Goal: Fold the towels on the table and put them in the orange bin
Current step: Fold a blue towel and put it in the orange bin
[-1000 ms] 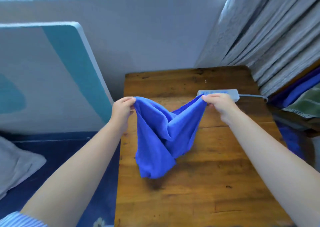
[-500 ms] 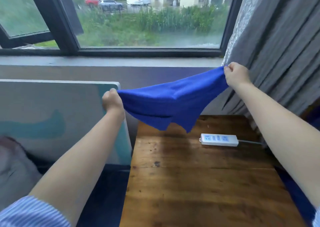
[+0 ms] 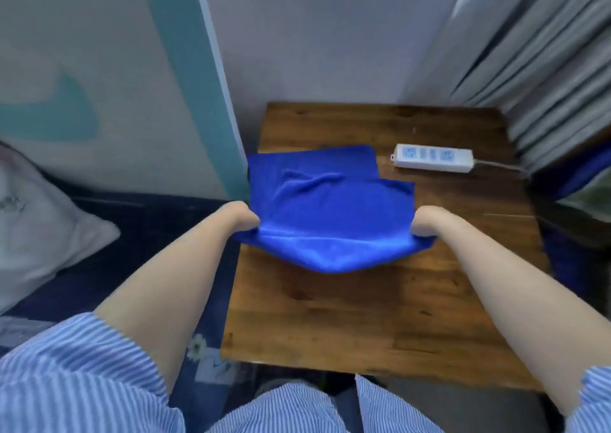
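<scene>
1. Presently, both forearms extend forward and downward from the bottom of the head view and converge over the wooden table [image 3: 363,317].
2. The left hand [image 3: 243,217] is at the left near corner of the blue towel [image 3: 330,208]. Its fingers are curled and pinch the towel edge; the fingertips are hidden under the cloth.
3. The right hand [image 3: 426,221] is at the right near corner of the towel. Its fingers are curled around the edge in a matching pinch, with the knuckles uppermost.
4. Both wrists are level with each other, and the near edge of the towel is stretched between them and raised clear of the table; its middle sags in a shallow curve.
5. The far part of the towel lies flat on the table, on the left half, its left edge overhanging the table's side. A second layer shows at the far end, offset from the upper layer.
6. A white power strip [image 3: 433,157] lies on the table just beyond the towel's far right corner, apart from it, with its cord running right.
7. A grey curtain [image 3: 529,52] hangs at the right, and a teal-and-white panel [image 3: 115,85] leans at the left.
8. Striped blue sleeves [image 3: 66,383] cover the upper arms.
</scene>
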{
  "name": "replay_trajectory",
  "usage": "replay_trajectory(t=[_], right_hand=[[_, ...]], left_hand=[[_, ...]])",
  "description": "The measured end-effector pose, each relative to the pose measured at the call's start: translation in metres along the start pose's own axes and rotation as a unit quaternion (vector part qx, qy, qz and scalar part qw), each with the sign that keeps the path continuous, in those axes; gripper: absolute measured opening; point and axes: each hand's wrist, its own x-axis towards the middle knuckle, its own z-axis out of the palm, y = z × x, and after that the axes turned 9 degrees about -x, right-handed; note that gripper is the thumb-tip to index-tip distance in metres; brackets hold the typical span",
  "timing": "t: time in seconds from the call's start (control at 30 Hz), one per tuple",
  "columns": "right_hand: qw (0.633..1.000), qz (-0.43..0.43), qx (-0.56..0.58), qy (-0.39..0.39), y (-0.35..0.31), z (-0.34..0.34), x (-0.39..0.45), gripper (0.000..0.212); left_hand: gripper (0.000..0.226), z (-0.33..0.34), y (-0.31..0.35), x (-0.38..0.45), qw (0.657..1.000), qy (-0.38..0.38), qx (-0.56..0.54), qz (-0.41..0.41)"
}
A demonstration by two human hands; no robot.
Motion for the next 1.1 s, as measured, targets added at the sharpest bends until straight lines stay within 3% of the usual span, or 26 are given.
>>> replay_trajectory(t=[0.03,0.13,0.2,0.27,0.37,0.43,0.53,0.6,0.67,0.73,0.83,0.93,1.1], right_hand=[[0.998,-0.025,-0.026,-0.043,-0.005,0.019,0.0,0.025],[0.985,-0.015,-0.078,-0.154,-0.017,0.064,-0.004,0.054],[0.979,-0.038,-0.098,-0.175,-0.018,0.093,0.002,0.044],[0.977,-0.034,-0.066,-0.2,-0.018,0.113,0.001,0.037],[0.972,-0.019,-0.032,-0.232,-0.01,0.135,0.003,0.029],[0.968,0.007,0.001,-0.251,-0.008,0.14,0.001,0.008],[0.962,0.04,0.036,-0.266,-0.003,0.14,0.002,0.033],[0.965,0.046,0.047,-0.253,-0.002,0.13,0.008,0.038],[0.976,0.047,0.048,-0.209,-0.003,0.119,0.013,0.026],[0.99,0.06,0.056,-0.115,-0.004,0.106,0.025,0.018],[0.992,0.086,0.093,0.007,-0.007,0.08,0.042,0.019],[0.993,0.072,0.067,0.068,-0.008,0.055,0.059,0.016],[0.992,0.005,0.02,0.124,-0.002,0.028,0.096,0.035]], left_hand=[[0.02,0.016,-0.005,0.001,0.997,-0.054,0.045,-0.005],[0.019,0.06,-0.019,0.002,0.973,-0.186,0.131,-0.049],[0.03,0.085,-0.028,0.004,0.958,-0.229,0.156,-0.071],[0.035,0.102,-0.033,0.003,0.948,-0.258,0.171,-0.072],[0.023,0.125,-0.048,0.006,0.929,-0.3,0.198,-0.082],[0.027,0.136,-0.062,0.006,0.921,-0.312,0.211,-0.105],[0.023,0.138,-0.071,0.012,0.916,-0.321,0.218,-0.101],[0.019,0.127,-0.068,0.024,0.926,-0.297,0.217,-0.081],[0.023,0.11,-0.06,0.039,0.949,-0.23,0.21,-0.058],[0.022,0.093,-0.044,0.056,0.975,-0.13,0.176,-0.024],[0.019,0.074,-0.01,0.073,0.989,-0.025,0.142,0.02],[0.011,0.068,0.027,0.087,0.991,0.019,0.121,0.056],[0.03,0.066,0.064,0.114,0.989,0.067,0.106,0.084]])
